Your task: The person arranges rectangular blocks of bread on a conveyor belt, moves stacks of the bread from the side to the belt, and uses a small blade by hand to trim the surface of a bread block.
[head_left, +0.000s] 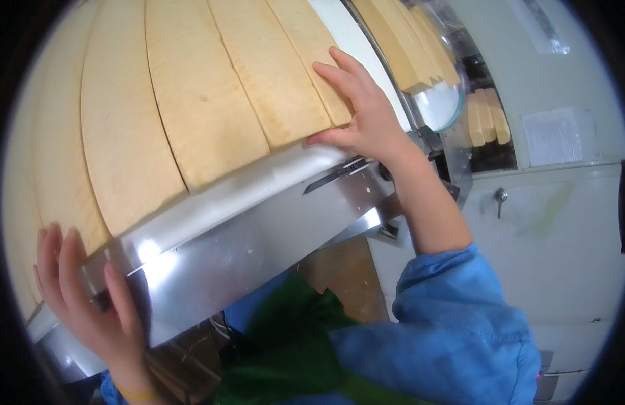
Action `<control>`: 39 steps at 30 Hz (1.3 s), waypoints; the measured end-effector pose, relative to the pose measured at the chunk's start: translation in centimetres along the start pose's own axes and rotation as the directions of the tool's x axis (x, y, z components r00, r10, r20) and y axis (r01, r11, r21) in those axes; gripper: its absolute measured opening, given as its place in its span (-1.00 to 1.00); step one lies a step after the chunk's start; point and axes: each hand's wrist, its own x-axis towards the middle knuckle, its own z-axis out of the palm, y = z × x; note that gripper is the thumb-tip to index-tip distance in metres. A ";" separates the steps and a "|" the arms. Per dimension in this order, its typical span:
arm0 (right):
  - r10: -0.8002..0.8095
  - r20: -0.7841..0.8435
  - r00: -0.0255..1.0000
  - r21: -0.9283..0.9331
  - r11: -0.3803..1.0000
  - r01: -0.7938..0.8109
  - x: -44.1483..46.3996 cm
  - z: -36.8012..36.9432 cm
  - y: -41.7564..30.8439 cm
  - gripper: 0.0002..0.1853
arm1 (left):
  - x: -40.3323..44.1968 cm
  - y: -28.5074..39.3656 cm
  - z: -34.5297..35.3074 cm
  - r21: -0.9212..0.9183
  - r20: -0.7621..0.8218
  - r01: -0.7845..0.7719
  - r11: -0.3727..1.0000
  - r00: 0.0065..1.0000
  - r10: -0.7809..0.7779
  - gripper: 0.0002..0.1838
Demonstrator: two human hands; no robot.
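Long pale-yellow slabs [197,94], like strips of cake or bread, lie side by side on a white conveyor belt [258,175]. Over the rightmost slab [312,54] is my right hand [370,111], its fingers spread and its thumb at the slab's near end. My left hand [89,310] is at the lower left, fingers apart, with the fingertips against the near end of a slab [62,169]. Neither hand has closed around a slab. The far ends of the slabs run out of view.
A shiny metal guard [224,250] runs along the belt's near edge. Beyond the belt to the right, more yellow strips [407,47] lie beside a clear-edged panel [442,104]. A pale cabinet [562,229] with a key [501,196] in it stands at the right.
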 end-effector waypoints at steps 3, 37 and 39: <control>-0.017 0.004 1.000 -0.001 1.000 0.017 0.2 0.5 0.0 -0.01 | -0.3 0.2 0.0 -0.005 0.023 0.003 1.000 1.000 -0.003 -0.56; -0.166 -0.159 0.973 0.239 0.950 0.201 2.5 2.2 -7.8 -0.39 | 0.7 0.1 0.0 -0.032 -0.050 0.010 0.999 0.999 -0.012 -0.61; -0.064 -0.228 0.972 0.346 0.927 0.142 2.6 1.1 -5.7 -0.53 | 0.6 0.0 0.1 -0.053 -0.090 0.004 0.999 0.996 -0.009 -0.60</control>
